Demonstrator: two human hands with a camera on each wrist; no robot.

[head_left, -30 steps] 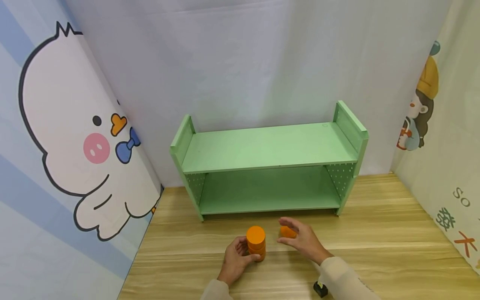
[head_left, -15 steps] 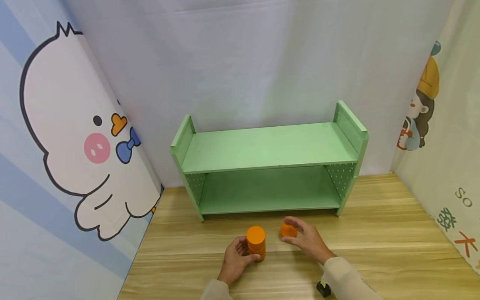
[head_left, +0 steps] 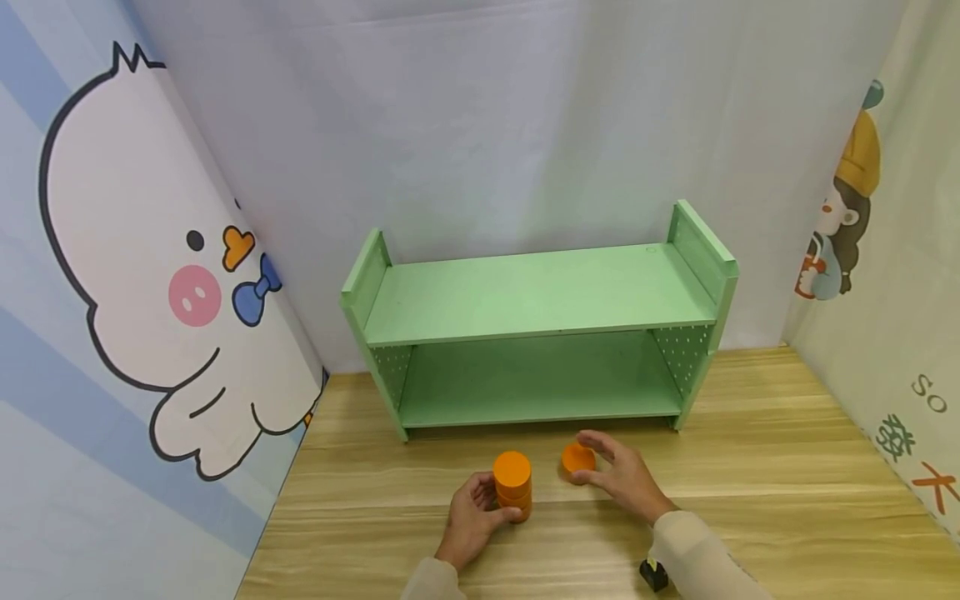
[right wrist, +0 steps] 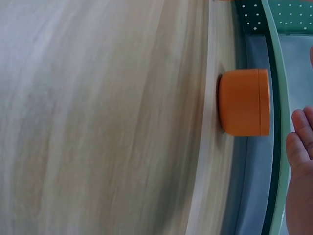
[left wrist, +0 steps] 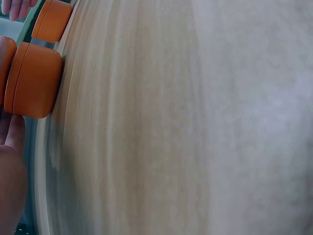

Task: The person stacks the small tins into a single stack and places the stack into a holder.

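Note:
Two orange round lidded jars (head_left: 512, 472) stand stacked on the wooden table, in front of the shelf. My left hand (head_left: 468, 523) holds the stack from the left, with the thumb at the near side and the fingers at the far side. In the left wrist view, the lower jar (left wrist: 38, 81) shows its lid seam, and its upper neighbour is cut off by the frame. A single orange jar (head_left: 576, 460) sits to the right of the stack. My right hand (head_left: 628, 482) hovers beside that jar, thumb and fingers apart; in the right wrist view it is clear of the jar (right wrist: 244, 102).
A light green two-tier shelf (head_left: 540, 296) with raised sides stands behind the jars, against a pale cloth backdrop (head_left: 480, 125). Printed cloth walls flank the wooden table (head_left: 750, 467) on both sides. Near the right sleeve is a small black object (head_left: 654, 575).
My right hand has drawn slightly to the right, uncovering more of the single jar. The left hand and the stack have stayed in place.

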